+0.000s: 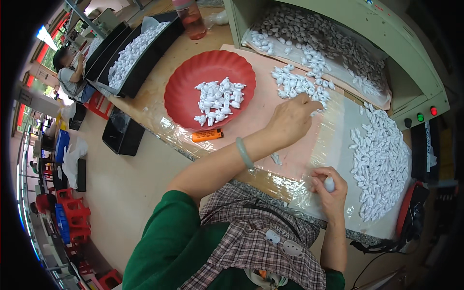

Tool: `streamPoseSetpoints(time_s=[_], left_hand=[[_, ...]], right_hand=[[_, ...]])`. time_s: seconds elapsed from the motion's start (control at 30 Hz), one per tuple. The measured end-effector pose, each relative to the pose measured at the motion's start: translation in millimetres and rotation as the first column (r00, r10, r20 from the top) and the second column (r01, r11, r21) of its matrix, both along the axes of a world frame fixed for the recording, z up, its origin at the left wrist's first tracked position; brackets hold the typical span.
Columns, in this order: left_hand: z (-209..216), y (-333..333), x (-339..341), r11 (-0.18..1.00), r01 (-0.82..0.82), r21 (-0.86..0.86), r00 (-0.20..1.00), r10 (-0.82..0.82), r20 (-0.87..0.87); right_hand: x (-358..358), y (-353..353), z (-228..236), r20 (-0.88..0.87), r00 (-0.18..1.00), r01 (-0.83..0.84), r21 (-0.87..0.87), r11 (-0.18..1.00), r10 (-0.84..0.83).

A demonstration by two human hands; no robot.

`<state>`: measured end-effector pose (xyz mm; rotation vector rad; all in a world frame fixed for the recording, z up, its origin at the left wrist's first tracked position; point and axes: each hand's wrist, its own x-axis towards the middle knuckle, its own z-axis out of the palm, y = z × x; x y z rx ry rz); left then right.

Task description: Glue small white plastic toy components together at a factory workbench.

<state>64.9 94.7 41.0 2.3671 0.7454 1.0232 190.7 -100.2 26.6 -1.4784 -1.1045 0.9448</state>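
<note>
My left hand (295,118), with a pale green bangle (244,152) on its wrist, reaches across the table. Its fingers are pinched on a small white figurine at the near edge of a loose cluster of white figurines (292,82). Closer to my body, my right hand (331,188) is closed around a small white rounded piece (329,184), its tip showing between thumb and fingers. Left of my left hand stands a red scalloped bowl (176,92) with several white figurines (220,99) heaped inside. An orange lighter (207,135) lies by the bowl's near rim.
A pale green metal cabinet (411,58) holds many grey and white pieces. A large pile of slim white pieces (379,164) spreads at the right. Black bins (162,41) and a pink-lidded bottle (191,21) stand at the far left. Another person (72,75) sits beyond.
</note>
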Motion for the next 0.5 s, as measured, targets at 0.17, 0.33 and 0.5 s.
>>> streamPoseSetpoints(time_s=[0.17,0.33,0.5], left_hand=[[-9,-31,-33,0.626,0.352,-0.696,0.936,-0.232,0.265],[-5,-57,-54,0.085,0.471,-0.878,0.882,-0.033,0.470],[-2,-67,-57,-0.145,0.619,-0.772,0.780,0.228,0.582]], right_hand=[[1,1,2,-0.186,0.982,0.021,-0.034,0.999,-0.027],[-5,4,6,-0.366,0.931,0.024,0.048,0.999,-0.005],[-15,8,5,-0.343,0.939,0.049,0.095,0.994,-0.013]])
